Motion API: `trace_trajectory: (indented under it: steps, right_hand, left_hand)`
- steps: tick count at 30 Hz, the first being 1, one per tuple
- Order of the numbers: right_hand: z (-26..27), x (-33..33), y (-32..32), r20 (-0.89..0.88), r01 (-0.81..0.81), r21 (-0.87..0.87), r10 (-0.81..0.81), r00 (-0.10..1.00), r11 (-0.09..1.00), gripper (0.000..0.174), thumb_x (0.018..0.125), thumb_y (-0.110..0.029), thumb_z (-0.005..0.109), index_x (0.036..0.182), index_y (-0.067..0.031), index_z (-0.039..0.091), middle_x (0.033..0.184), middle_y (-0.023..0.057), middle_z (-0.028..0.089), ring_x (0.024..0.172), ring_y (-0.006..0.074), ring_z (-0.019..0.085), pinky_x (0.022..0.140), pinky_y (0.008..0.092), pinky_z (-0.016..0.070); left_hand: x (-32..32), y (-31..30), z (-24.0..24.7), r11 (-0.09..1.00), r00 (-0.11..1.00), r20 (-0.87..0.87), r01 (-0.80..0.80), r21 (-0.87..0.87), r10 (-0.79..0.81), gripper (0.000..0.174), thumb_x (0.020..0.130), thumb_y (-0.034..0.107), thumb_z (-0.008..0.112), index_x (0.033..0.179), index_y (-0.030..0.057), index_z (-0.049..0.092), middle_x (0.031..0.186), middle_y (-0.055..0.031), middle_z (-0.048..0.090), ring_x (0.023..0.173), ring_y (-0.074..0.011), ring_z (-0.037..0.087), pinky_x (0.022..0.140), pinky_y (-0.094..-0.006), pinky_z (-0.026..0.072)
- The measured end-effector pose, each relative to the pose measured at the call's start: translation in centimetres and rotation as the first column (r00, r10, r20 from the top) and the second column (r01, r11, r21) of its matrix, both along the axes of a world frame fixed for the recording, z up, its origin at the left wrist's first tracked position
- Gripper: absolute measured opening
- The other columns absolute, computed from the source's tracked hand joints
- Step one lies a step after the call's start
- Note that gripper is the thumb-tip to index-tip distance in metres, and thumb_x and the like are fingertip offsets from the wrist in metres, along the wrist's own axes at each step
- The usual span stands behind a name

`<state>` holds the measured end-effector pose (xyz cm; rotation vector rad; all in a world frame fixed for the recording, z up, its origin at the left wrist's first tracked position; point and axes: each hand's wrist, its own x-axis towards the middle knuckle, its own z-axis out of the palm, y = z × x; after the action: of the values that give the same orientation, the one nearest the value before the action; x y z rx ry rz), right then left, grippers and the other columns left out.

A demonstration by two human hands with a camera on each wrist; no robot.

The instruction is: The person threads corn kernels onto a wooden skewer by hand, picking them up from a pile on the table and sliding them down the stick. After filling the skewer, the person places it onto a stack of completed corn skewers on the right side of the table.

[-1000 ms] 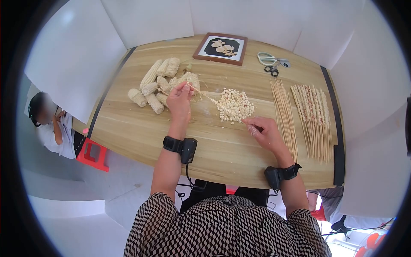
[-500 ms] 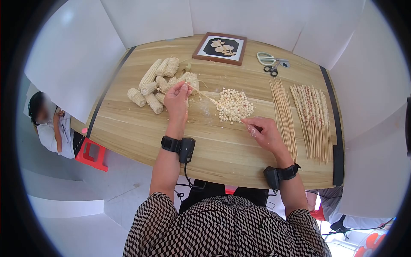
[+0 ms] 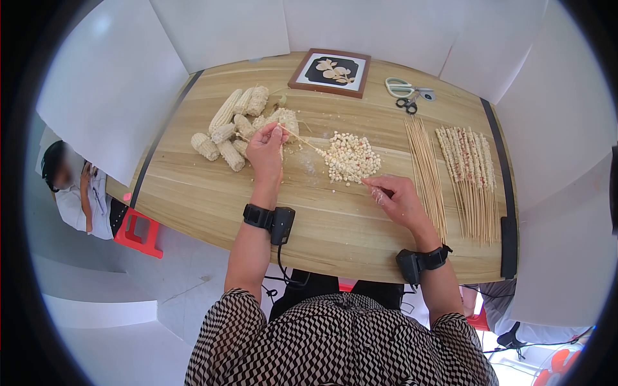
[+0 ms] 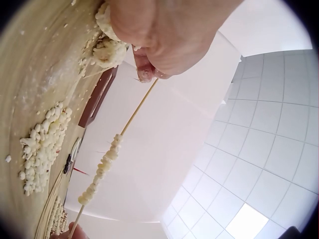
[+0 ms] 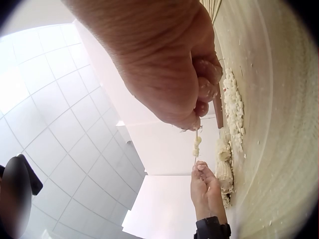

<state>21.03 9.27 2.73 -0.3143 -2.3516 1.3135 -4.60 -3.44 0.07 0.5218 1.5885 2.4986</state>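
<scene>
A thin wooden skewer (image 4: pixel 140 106) is stretched between the two hands, with a row of pale corn kernels (image 4: pixel 99 172) threaded along its middle. At its far-left end, the left hand (image 3: pixel 265 153) pinches it between thumb and fingertips. The right hand (image 3: pixel 400 201) pinches the other end, its fingers curled in and dusted with white bits. Just beyond the right fingertips lies a heap of loose kernels (image 3: pixel 353 166), and the skewer passes over it in the head view. Stripped corn cobs (image 3: pixel 232 156) are piled close beside the left hand.
Right of the heap lies a bundle of bare skewers (image 3: pixel 427 177), then a row of skewers full of kernels (image 3: pixel 468 161). Scissors (image 3: pixel 400 88) and a framed picture (image 3: pixel 315 82) are at the back. White panels (image 3: pixel 380 29) wall the table; a person (image 3: pixel 84 199) sits at left.
The left hand has shifted very slightly left and toward the body, still pinching the skewer. The right hand stays almost where it was.
</scene>
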Motion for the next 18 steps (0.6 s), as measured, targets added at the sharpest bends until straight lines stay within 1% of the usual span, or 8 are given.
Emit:
trace_trajectory:
  steps: [5,8,13,15,16,18]
  right_hand:
    - [-0.25,-0.04,-0.01,-0.025,0.004,0.004,-0.004,1.000,1.000,0.024,0.083,0.001,0.059,0.106,-0.0024,0.065,0.073,0.0097,0.060,0.060,0.0147,0.051,0.058,0.0262,0.0439]
    - [-0.35,-0.02,0.01,-0.008,0.001,-0.018,-0.001,1.000,1.000,0.025,0.082,0.001,0.059,0.106,-0.0023,0.065,0.072,0.0094,0.059,0.060,0.0147,0.052,0.058,0.0262,0.0440]
    - [-0.35,0.03,0.09,-0.013,-0.004,0.000,0.004,1.000,1.000,0.025,0.082,0.001,0.059,0.106,-0.0022,0.065,0.071,0.0090,0.059,0.060,0.0144,0.051,0.058,0.0262,0.0441]
    - [-0.24,0.03,0.02,-0.012,-0.004,0.000,0.004,1.000,1.000,0.025,0.082,0.001,0.059,0.106,-0.0022,0.065,0.071,0.0090,0.059,0.060,0.0144,0.051,0.058,0.0263,0.0440]
    - [-0.20,0.01,0.02,-0.012,-0.003,0.001,0.003,1.000,1.000,0.025,0.082,0.001,0.059,0.106,-0.0021,0.065,0.071,0.0090,0.059,0.060,0.0144,0.051,0.058,0.0263,0.0439]
    - [-0.21,0.01,0.01,-0.011,-0.001,0.003,0.001,1.000,1.000,0.024,0.082,0.001,0.059,0.105,-0.0020,0.065,0.071,0.0090,0.058,0.059,0.0143,0.051,0.057,0.0264,0.0437]
  left_hand:
    - [-0.03,0.11,-0.14,1.000,1.000,0.003,-0.004,0.009,0.004,0.017,0.087,-0.003,0.057,0.103,-0.0074,0.058,0.090,-0.0113,0.064,0.076,-0.0126,0.062,0.068,-0.0216,0.0514]
    - [0.06,0.09,-0.02,1.000,1.000,0.004,-0.015,0.003,0.015,0.016,0.087,-0.002,0.057,0.102,-0.0072,0.058,0.091,-0.0114,0.064,0.076,-0.0125,0.062,0.068,-0.0216,0.0515]
    - [0.10,0.24,-0.22,0.999,0.999,-0.022,-0.035,-0.005,0.035,0.015,0.087,-0.003,0.057,0.101,-0.0072,0.058,0.092,-0.0112,0.064,0.075,-0.0120,0.061,0.069,-0.0216,0.0516]
    - [0.04,0.25,-0.47,0.998,0.987,-0.151,-0.065,-0.024,0.061,0.014,0.086,-0.004,0.057,0.099,-0.0065,0.059,0.091,-0.0097,0.064,0.075,-0.0112,0.061,0.069,-0.0222,0.0520]
    - [0.03,0.24,-0.52,0.998,0.987,-0.151,-0.065,-0.024,0.060,0.014,0.086,-0.004,0.057,0.099,-0.0065,0.059,0.091,-0.0097,0.064,0.075,-0.0112,0.061,0.069,-0.0222,0.0520]
    - [0.03,0.25,-0.56,0.986,0.959,-0.263,-0.138,-0.094,0.109,0.013,0.085,-0.004,0.057,0.098,-0.0055,0.060,0.089,-0.0078,0.064,0.076,-0.0105,0.062,0.069,-0.0222,0.0522]
